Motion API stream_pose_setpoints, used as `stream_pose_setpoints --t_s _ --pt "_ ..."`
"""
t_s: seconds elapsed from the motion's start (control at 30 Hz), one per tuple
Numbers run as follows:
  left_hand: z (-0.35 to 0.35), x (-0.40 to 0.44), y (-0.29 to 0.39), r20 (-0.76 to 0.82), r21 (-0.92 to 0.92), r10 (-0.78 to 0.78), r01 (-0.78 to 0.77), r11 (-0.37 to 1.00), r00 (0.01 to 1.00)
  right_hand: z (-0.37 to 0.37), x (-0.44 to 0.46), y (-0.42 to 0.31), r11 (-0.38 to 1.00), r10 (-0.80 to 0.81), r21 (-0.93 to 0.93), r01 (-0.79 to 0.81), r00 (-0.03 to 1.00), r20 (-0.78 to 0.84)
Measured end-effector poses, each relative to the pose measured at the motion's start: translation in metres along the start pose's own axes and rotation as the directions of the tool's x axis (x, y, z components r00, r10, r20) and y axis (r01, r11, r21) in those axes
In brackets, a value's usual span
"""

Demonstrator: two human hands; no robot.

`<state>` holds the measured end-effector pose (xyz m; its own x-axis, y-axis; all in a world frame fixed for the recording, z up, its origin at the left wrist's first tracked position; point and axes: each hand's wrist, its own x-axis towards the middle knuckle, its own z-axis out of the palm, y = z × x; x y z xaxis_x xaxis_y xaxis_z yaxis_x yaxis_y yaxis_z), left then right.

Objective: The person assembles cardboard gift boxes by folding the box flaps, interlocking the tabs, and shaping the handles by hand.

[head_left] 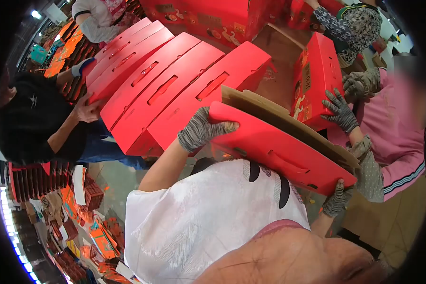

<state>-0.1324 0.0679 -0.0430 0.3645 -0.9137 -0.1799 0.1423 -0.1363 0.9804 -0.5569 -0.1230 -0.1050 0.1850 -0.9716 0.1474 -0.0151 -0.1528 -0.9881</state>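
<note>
The left hand (197,128) grips the left corner of a red carton (279,146) — thumb on the near face — while the right hand (337,199) clasps its lower right corner. The carton is held before a white shirt (199,208), beside a row of red boxes (175,78); a co-worker's gloved hand (340,111) touches an upright box (315,78) beyond.

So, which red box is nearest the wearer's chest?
The red box held between the wearer's left hand and right hand; the other boxes are all farther from the chest.
</note>
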Motion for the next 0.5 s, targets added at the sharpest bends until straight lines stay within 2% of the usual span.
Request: stream_pose_setpoints --t_s 0.03,0.07,0.1,0.13,0.17,0.2,0.23,0.27,0.3,0.33,0.37,0.43,0.47,0.5 --pt "0.006 0.0 -0.004 -0.005 0.002 -0.007 0.007 1.0 1.0 0.015 0.002 -0.015 0.966 -0.193 -0.171 0.193 0.981 0.017" --pt "0.012 0.0 -0.009 -0.173 0.116 0.125 -0.105 0.988 0.977 0.029 0.004 -0.031 0.866 -0.376 -0.332 0.374 0.925 0.059" --pt "0.018 0.001 -0.012 -0.31 0.246 0.271 -0.199 0.949 0.911 0.039 0.005 -0.047 0.706 -0.536 -0.476 0.525 0.835 0.125" --pt "0.02 0.001 -0.013 -0.288 0.25 0.273 -0.203 0.947 0.918 0.041 0.007 -0.06 0.494 -0.661 -0.599 0.63 0.72 0.212" --pt "0.02 0.002 -0.014 -0.248 0.515 0.528 -0.351 0.782 0.812 0.033 0.011 -0.069 0.173 -0.628 -0.656 0.735 0.595 0.501" --pt "0.02 0.005 -0.013 -0.135 0.725 0.736 -0.44 0.529 0.663 0.045 0.011 -0.083 0.094 -0.556 -0.667 0.739 0.595 0.581" --pt "0.022 0.006 -0.006 -0.108 0.712 0.737 -0.465 0.526 0.668 0.062 0.013 -0.091 0.018 -0.473 -0.669 0.743 0.596 0.648" --pt "0.023 0.003 0.008 0.113 0.85 0.691 -0.429 0.305 0.714 0.065 0.019 -0.09 0.015 -0.471 -0.693 0.72 0.617 0.631" --pt "0.023 0.003 0.016 0.306 0.913 0.583 -0.406 0.046 0.752 0.067 0.024 -0.087 0.016 -0.375 -0.685 0.729 0.639 0.672" --pt "0.022 0.006 0.017 0.398 0.895 0.53 -0.443 -0.046 0.749 0.068 0.029 -0.086 0.02 -0.275 -0.672 0.741 0.65 0.709" --pt "0.023 0.007 0.02 0.409 0.888 0.531 -0.458 -0.044 0.742 0.071 0.033 -0.091 0.015 -0.27 -0.683 0.73 0.66 0.701" --pt "0.027 0.005 0.027 0.41 0.911 0.423 -0.34 -0.234 0.808 0.078 0.041 -0.106 0.175 0.061 -0.708 0.685 0.71 0.702" --pt "0.028 0.007 0.022 0.458 0.882 0.424 -0.339 -0.328 0.781 0.083 0.044 -0.111 0.16 0.109 -0.692 0.704 0.684 0.721" --pt "0.031 0.009 0.027 0.46 0.882 0.425 -0.343 -0.324 0.78 0.086 0.047 -0.115 0.156 0.113 -0.695 0.702 0.686 0.719"
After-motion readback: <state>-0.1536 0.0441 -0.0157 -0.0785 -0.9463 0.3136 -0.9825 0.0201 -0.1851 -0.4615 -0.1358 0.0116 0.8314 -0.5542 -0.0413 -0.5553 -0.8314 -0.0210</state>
